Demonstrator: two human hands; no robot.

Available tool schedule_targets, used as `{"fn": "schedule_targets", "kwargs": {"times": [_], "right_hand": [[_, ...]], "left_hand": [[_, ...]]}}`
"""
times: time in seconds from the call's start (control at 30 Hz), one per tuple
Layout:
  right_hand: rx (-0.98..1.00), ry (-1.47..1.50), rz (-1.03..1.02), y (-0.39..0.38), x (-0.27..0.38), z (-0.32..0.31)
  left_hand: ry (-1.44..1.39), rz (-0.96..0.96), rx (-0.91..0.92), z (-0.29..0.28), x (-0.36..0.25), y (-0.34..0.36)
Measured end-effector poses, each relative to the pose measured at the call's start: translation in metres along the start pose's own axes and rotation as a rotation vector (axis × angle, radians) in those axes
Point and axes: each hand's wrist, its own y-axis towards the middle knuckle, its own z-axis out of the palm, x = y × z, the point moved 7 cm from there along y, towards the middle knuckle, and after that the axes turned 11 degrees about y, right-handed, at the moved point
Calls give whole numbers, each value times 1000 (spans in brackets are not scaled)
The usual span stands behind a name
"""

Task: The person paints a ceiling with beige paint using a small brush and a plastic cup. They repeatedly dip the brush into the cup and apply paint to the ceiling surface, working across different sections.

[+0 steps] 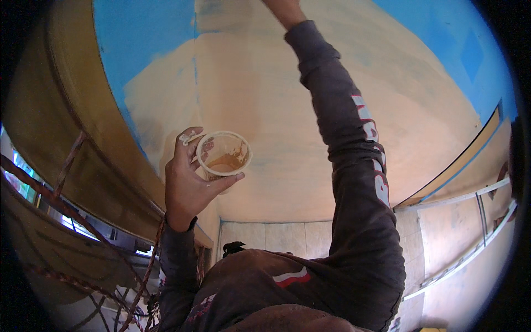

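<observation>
My left hand [188,174] is wrapped round a see-through plastic tub [248,145], its thumb along the near side and its fingers round the left and far side. Beige paint [224,163] lies in the bottom of the tub and is smeared up its inner wall. Dried-looking pale smears mark the fingers. My right arm stretches up along the painted wall [287,138]; the right hand [285,12] shows only in part at the upper edge. Its fingers are outside the picture, so what they hold is hidden.
Bright blue areas [146,33] border the beige coat at left and right. A brown panel [72,83] curves down the left side, with rusty metal bars [69,160] below it. A pale ladder [470,257] stands at the right. Light tiles [285,237] show under the wall.
</observation>
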Motion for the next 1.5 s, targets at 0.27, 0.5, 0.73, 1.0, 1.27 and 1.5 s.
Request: {"fn": "schedule_targets", "kwargs": {"times": [0.27,0.5,0.73,1.0,1.27,1.5], "right_hand": [[-65,42,72,-6,-41,-114],[-66,-63,285,-15,-30,-197],[-103,-127,282,-21,-1,-219],[-62,-99,342,-29,-25,-294],[-97,-220,417,-48,-23,-348],[-137,-326,412,-39,-9,-399]], "left_hand": [[43,69,17,-10,18,-4],[57,97,50,-14,24,-8],[16,99,86,-16,32,-11],[62,200,99,-11,35,-5],[3,276,71,0,47,-1],[12,257,85,-3,31,1]]}}
